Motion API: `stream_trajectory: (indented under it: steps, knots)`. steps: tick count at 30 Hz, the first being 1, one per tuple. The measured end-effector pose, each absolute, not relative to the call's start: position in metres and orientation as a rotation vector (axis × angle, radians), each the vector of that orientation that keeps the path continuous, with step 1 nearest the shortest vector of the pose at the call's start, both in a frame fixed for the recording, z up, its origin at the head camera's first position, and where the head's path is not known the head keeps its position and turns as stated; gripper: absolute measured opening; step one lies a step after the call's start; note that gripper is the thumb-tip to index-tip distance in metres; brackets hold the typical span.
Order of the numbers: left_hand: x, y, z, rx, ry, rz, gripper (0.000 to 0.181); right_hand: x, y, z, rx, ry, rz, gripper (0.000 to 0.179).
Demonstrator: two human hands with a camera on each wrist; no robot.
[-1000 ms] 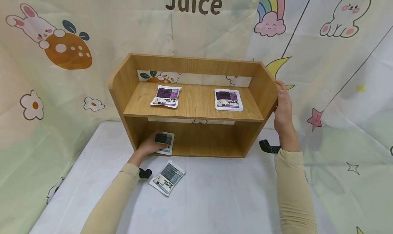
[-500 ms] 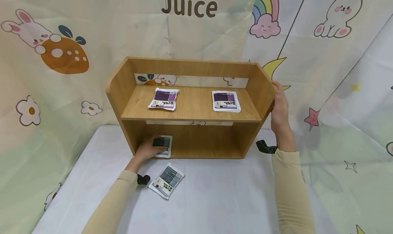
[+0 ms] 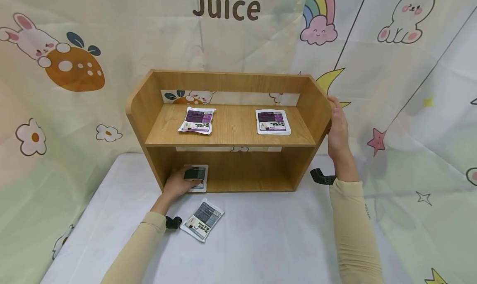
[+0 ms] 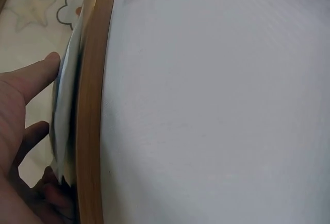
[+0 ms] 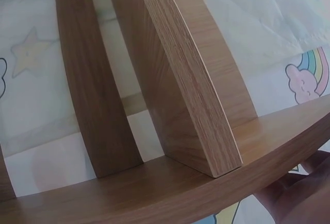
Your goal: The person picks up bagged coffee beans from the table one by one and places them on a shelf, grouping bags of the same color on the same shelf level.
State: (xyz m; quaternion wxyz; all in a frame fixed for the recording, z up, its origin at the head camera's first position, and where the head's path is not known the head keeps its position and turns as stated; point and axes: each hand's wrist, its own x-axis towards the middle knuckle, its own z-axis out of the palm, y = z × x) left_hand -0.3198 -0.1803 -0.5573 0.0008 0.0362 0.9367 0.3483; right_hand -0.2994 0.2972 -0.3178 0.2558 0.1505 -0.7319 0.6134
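Observation:
A wooden two-tier shelf (image 3: 231, 145) stands on the white-covered table. On its lower tier, at the left end, lies a white-edged packet with a dark grey-green label (image 3: 202, 178). My left hand (image 3: 178, 182) reaches over that packet from the left. Up close in the left wrist view, its spread thumb and a finger touch the packet's face (image 4: 66, 90); the lower fingers are partly hidden. My right hand (image 3: 338, 131) rests against the outside of the right side panel (image 3: 316, 110), near its upper rear edge. The right wrist view shows bent fingers (image 5: 304, 183) behind that panel.
A second packet with a grey-green label (image 3: 203, 220) lies slanted on the table before the shelf. Two purple-labelled packets, a left one (image 3: 197, 120) and a right one (image 3: 273, 122), lie on the upper tier. A printed cloth backdrop (image 3: 238, 39) hangs behind.
The head view has shifted slightly. My left hand has moved a little left across the packet on the lower tier, uncovering more of its label. My right hand stays at the side panel.

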Motion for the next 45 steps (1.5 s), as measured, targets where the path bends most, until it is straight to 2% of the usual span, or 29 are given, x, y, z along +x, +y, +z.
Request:
stream_trajectory:
  steps: [9, 22, 35, 45]
  knots:
    - [-0.315, -0.184, -0.554, 0.157, 2.952, 1.138, 0.076, -0.299, 0.298, -0.319, 0.393, -1.980, 1.665, 0.045]
    - [-0.289, -0.191, -0.550, 0.162, 2.949, 1.239, 0.071, -0.301, 0.298, -0.319, 0.414, -1.962, 1.686, 0.044]
    - [-0.250, -0.198, -0.540, 0.366, 2.866, 1.441, 0.049, -0.297, 0.299, -0.317, 0.420, -1.987, 1.653, 0.045]
    - [-0.224, -0.206, -0.546, 0.263, 2.763, 1.428, 0.032, -0.297, 0.297, -0.318, 0.401, -2.015, 1.640, 0.045]
